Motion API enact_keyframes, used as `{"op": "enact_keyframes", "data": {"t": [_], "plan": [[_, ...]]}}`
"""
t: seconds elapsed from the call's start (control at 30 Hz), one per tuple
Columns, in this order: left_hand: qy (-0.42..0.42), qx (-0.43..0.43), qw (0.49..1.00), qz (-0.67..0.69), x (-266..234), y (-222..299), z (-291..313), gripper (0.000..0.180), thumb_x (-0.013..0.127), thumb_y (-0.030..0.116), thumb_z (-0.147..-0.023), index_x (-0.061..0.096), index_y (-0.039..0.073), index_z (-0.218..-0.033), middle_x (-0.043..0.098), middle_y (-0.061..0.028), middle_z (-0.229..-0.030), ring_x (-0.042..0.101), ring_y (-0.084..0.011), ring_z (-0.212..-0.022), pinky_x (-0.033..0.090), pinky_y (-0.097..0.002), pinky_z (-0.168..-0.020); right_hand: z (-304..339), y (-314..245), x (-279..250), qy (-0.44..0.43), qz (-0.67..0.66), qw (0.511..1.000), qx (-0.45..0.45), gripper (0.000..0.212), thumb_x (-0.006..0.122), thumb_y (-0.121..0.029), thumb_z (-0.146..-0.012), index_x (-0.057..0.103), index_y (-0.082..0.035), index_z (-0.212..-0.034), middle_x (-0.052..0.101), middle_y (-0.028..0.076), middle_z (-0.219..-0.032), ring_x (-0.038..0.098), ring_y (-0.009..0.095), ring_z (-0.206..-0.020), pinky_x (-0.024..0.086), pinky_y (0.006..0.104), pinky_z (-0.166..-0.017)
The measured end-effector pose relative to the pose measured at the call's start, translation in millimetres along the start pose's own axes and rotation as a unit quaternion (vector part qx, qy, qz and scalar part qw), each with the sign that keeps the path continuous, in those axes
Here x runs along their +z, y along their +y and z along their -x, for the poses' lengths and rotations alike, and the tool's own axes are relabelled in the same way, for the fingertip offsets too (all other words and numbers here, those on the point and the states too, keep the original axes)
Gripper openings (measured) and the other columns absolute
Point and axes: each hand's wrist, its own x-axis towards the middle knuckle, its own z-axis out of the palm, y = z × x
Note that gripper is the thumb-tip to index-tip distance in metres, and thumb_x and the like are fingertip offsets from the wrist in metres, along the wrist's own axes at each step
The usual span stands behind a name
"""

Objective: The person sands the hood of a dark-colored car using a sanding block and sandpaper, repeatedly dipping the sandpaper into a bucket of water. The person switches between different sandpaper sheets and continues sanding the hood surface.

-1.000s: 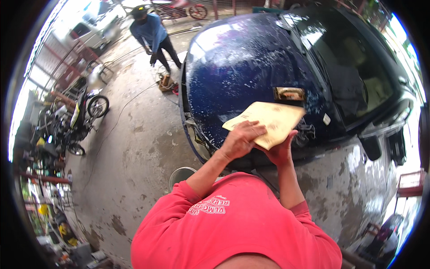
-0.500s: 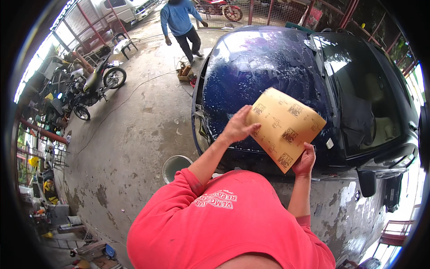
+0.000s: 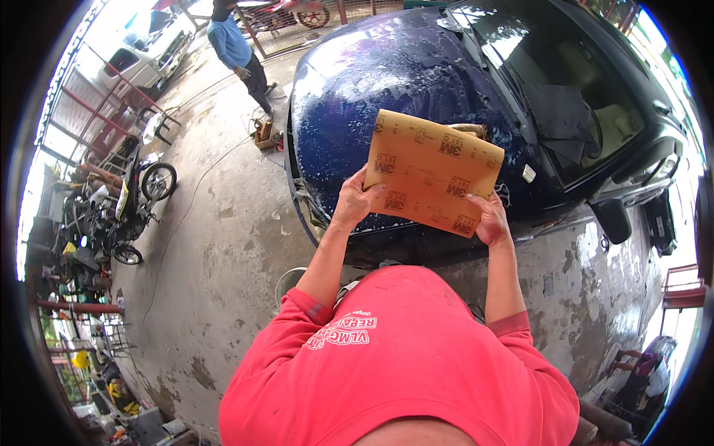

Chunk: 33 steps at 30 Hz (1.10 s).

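Between my two hands is a sheet of sandpaper (image 3: 428, 175), its tan printed backing facing me and its far edge curling over. My left hand (image 3: 357, 199) grips the sheet's left edge, thumb on the printed side. At the lower right corner my right hand (image 3: 489, 218) pinches it, also with the thumb on top. The sheet is held above the dark blue car hood (image 3: 349, 97), whose paint looks wet and blotchy. Behind the sheet's far right edge a brownish object (image 3: 470, 129) partly shows on the hood; its kind is unclear.
The car's windshield (image 3: 550, 74) and side mirror (image 3: 611, 221) are to the right. A bucket (image 3: 288, 282) stands on the concrete floor by my left forearm. A person in a blue shirt (image 3: 230, 43) stands beyond the hood, near a wooden box (image 3: 264, 135). Motorcycles (image 3: 137, 193) line the left.
The sandpaper has turned in my hands, from steeply slanted to nearly level, and my left hand sits lower on its edge. My view has shifted, and the person in blue has turned.
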Motion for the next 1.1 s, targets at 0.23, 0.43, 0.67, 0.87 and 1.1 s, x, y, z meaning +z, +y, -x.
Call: {"op": "enact_keyframes", "data": {"t": [0.23,0.43,0.67,0.87,1.1], "plan": [[0.023,0.080,0.993,-0.089,-2.2,3.2,16.2,0.053,0.064,-0.010,-0.102,0.064,0.000,-0.154,0.075,-0.0101,-0.142,0.070,-0.0148,-0.127,0.054,-0.0312,-0.109,0.9,25.5,4.7,0.057,0.026,0.998,-0.015,0.032,0.068,0.003,-0.105,0.069,-0.004,-0.136,0.079,0.007,-0.129,0.076,0.018,-0.117,0.061,0.0360,-0.101],[-0.004,0.209,0.902,-0.377,40.3,9.9,36.1,0.059,0.068,0.008,-0.102,0.058,0.007,-0.160,0.069,-0.0170,-0.152,0.072,-0.0358,-0.128,0.059,-0.0412,-0.107,-8.9,53.7,61.5,0.119,0.059,0.991,-0.009,0.043,0.068,-0.016,-0.111,0.057,-0.004,-0.151,0.071,0.008,-0.143,0.069,0.018,-0.126,0.056,0.0368,-0.106],[-0.033,0.233,0.900,-0.367,55.2,10.5,36.0,0.053,0.073,0.019,-0.104,0.063,0.003,-0.153,0.075,-0.0195,-0.139,0.077,-0.0359,-0.116,0.062,-0.0429,-0.096,1.7,58.4,119.5,0.063,0.047,0.993,0.090,0.095,0.057,-0.070,-0.109,0.020,-0.019,-0.180,0.029,0.004,-0.178,0.034,0.018,-0.157,0.031,0.0454,-0.125],[-0.078,0.000,0.994,-0.071,34.2,20.3,33.3,0.031,0.071,0.014,-0.109,0.075,-0.001,-0.136,0.084,-0.0076,-0.113,0.076,-0.0141,-0.104,0.058,-0.0308,-0.095,7.5,29.4,89.0,0.170,0.135,0.974,0.060,0.115,0.091,-0.042,-0.094,0.019,0.002,-0.171,0.030,0.023,-0.175,0.033,0.030,-0.162,0.030,0.0462,-0.129],[-0.024,-0.079,0.996,0.026,35.4,25.4,30.5,0.029,0.080,0.013,-0.104,0.079,-0.004,-0.127,0.082,-0.0057,-0.106,0.073,-0.0096,-0.097,0.059,-0.0256,-0.089,12.5,24.0,80.9,0.122,0.028,0.991,0.035,0.049,0.093,-0.015,-0.093,0.068,0.000,-0.132,0.077,0.012,-0.122,0.077,0.024,-0.107,0.066,0.0405,-0.094]]}}
